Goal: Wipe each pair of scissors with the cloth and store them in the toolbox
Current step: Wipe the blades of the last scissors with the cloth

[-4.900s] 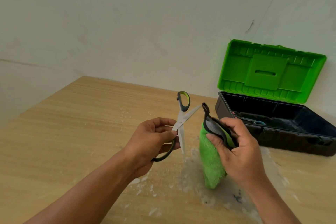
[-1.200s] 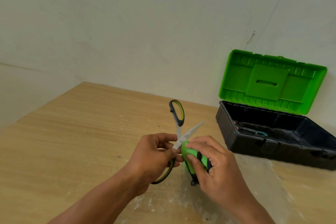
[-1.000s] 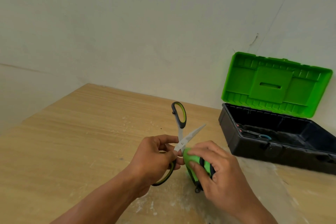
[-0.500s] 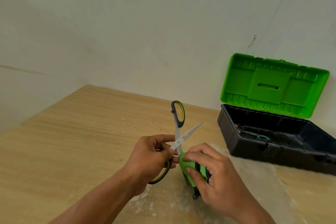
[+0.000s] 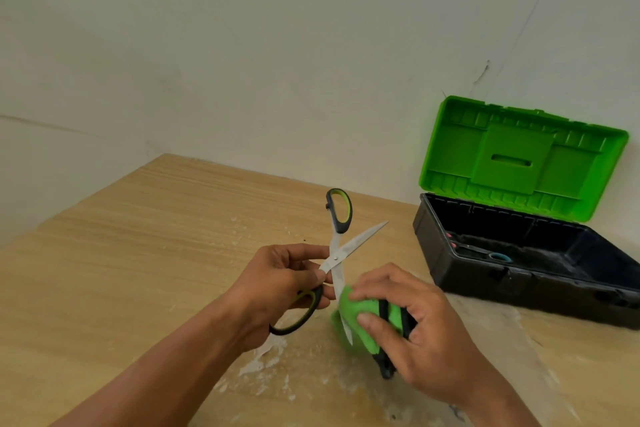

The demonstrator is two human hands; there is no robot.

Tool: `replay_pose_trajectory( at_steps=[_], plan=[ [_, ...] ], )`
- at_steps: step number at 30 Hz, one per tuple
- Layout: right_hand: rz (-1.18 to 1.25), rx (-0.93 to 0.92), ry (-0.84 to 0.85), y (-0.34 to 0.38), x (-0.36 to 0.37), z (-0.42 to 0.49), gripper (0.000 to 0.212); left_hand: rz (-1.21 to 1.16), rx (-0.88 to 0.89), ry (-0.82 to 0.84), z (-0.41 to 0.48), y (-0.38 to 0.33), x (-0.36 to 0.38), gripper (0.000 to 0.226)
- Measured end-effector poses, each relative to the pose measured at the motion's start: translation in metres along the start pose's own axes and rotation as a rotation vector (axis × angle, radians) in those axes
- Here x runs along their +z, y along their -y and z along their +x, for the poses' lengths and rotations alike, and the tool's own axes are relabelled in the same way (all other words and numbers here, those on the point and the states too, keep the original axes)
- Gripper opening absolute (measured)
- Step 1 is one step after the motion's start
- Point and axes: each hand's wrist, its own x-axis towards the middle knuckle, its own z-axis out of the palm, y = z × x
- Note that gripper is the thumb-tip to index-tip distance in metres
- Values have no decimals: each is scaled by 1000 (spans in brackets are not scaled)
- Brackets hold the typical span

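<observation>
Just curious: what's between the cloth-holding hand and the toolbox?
In the head view, only bare table with whitish smears separates the right hand, gripping the cloth, from the toolbox.

The cloth (image 5: 350,309) hides part of one scissors (image 5: 335,257) blade; the toolbox (image 5: 519,284) runs off the right edge.

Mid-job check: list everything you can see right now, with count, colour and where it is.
scissors: one, silver blades, black-and-green handles, open, held above the table
cloth: one, green with black edging, against the lower blade
toolbox: one, black base, green lid raised, far right on the table
item in toolbox: one, teal ring, too small to identify
table: one, light wood, white flecks near the hands
left hand: grips the scissors
right hand: holds the cloth
</observation>
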Motion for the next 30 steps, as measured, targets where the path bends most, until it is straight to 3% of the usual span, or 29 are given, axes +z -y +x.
replay_pose_trajectory(
  at_steps=[2,6,10,14,18,25,30],
  plan=[
    [-20,-27,61,2,-2,-4,22,1,1,-7,1,-1,-2,28],
    [-137,-83,-5,6,4,1,21,-10,-9,-42,4,1,-2,28],
    [-118,-100,106,8,2,-4,19,5,-13,-63,3,1,-3,29],
    [-194,-86,25,7,5,1,19,10,-23,-82,4,2,-1,30],
    [-158,-97,145,13,2,-3,17,25,-21,-90,3,0,-2,30],
    [-325,-112,-73,2,16,12,21,107,-11,-31,-1,3,7,24],
    [-329,-158,64,6,17,5,20,181,22,-65,-3,3,6,27]
  ],
)
